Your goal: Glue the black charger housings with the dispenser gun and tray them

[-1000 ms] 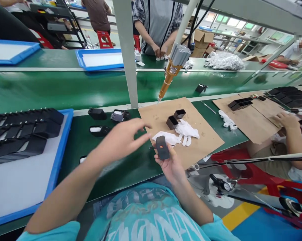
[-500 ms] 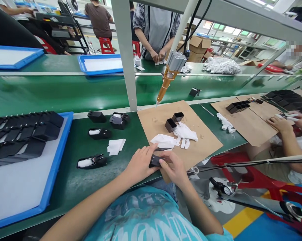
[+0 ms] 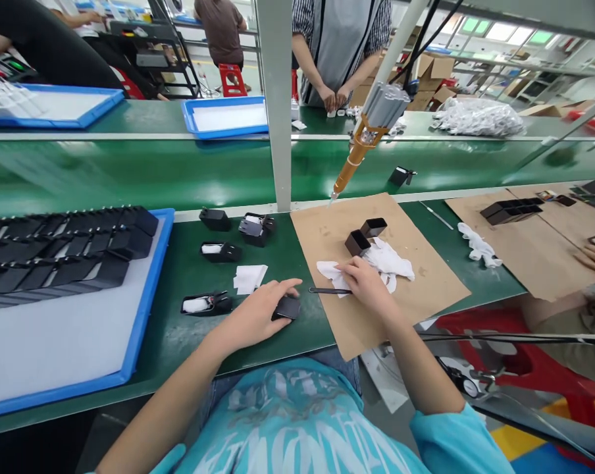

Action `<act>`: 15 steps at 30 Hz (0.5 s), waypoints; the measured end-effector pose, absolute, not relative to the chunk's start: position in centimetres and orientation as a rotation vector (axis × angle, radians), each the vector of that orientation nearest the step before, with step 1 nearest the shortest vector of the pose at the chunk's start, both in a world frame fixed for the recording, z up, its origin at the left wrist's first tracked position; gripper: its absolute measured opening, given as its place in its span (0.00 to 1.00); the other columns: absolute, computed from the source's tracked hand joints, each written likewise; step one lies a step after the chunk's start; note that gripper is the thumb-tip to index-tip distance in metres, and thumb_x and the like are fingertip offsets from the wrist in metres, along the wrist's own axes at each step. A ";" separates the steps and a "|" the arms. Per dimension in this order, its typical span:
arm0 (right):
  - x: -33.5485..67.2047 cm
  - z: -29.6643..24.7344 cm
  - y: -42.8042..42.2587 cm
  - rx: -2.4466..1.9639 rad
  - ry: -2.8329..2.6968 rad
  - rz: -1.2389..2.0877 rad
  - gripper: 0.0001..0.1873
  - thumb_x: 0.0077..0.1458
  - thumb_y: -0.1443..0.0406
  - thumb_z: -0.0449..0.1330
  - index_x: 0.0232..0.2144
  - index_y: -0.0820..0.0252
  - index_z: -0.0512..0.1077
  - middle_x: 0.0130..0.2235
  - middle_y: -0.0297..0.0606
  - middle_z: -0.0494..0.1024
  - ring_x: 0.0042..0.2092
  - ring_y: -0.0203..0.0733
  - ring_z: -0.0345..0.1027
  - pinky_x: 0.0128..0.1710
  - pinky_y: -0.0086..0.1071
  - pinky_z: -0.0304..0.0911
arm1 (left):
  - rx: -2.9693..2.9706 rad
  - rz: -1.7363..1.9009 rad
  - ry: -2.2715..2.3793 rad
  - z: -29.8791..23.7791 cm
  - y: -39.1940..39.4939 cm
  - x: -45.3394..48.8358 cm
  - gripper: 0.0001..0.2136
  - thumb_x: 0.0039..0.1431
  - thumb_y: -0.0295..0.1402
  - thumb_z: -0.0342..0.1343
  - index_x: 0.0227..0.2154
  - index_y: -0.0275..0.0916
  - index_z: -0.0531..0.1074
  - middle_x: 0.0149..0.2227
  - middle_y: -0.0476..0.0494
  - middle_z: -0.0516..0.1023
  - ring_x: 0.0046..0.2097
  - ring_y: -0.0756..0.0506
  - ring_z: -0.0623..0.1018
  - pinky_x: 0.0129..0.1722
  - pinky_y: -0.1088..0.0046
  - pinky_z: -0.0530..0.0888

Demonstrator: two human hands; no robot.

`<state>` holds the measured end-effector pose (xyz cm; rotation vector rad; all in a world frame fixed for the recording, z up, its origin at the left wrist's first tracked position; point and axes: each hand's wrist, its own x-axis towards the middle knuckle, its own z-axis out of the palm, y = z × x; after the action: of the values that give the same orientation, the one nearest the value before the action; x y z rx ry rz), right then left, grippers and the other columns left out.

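Workbench (image 3: 183,263), green, lay beneath a brown cardboard sheet (image 3: 426,283). Left of the sheet, the left hand (image 3: 260,306) arched over a black case (image 3: 290,308), forefinger extended; the right hand (image 3: 369,283) covered a slim black tool's (image 3: 327,290) end. Neither grip was clear.

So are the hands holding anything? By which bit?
The left hand holds the black case between thumb and fingers, by its sides. The right hand covers one end of the black strip; gripping can't be told.
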<state>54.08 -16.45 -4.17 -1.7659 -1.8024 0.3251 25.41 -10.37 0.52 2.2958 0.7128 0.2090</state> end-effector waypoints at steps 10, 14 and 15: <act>53.8 -3.9 -16.6 -1.920 -1.443 0.158 0.19 0.60 0.53 0.55 0.28 0.58 0.77 0.20 0.31 0.66 0.23 0.35 0.59 0.26 0.30 0.54 | 2.038 0.940 1.030 -0.9 -14.0 23.0 0.07 0.63 0.34 0.54 0.29 0.41 0.69 0.34 0.46 0.77 0.41 0.46 0.78 0.42 0.67 0.75; 53.5 -4.4 -16.5 -1.975 -1.334 0.073 0.21 0.60 0.51 0.55 0.28 0.59 0.77 0.18 0.31 0.63 0.22 0.34 0.58 0.26 0.30 0.52 | 1.943 0.854 1.094 -1.4 -14.4 21.9 0.19 0.67 0.35 0.47 0.18 0.40 0.64 0.18 0.51 0.68 0.24 0.50 0.71 0.28 0.72 0.70; 53.4 -4.4 -16.5 -1.977 -1.319 0.062 0.21 0.60 0.51 0.54 0.29 0.59 0.78 0.18 0.31 0.64 0.22 0.35 0.58 0.26 0.30 0.52 | 1.901 0.836 1.126 -1.2 -14.5 21.7 0.19 0.67 0.36 0.46 0.19 0.40 0.65 0.18 0.51 0.69 0.23 0.50 0.71 0.28 0.73 0.70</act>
<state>53.40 -16.53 -4.38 -1.9774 -1.3189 0.0619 21.67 -14.53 -1.16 1.9009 1.1264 0.8357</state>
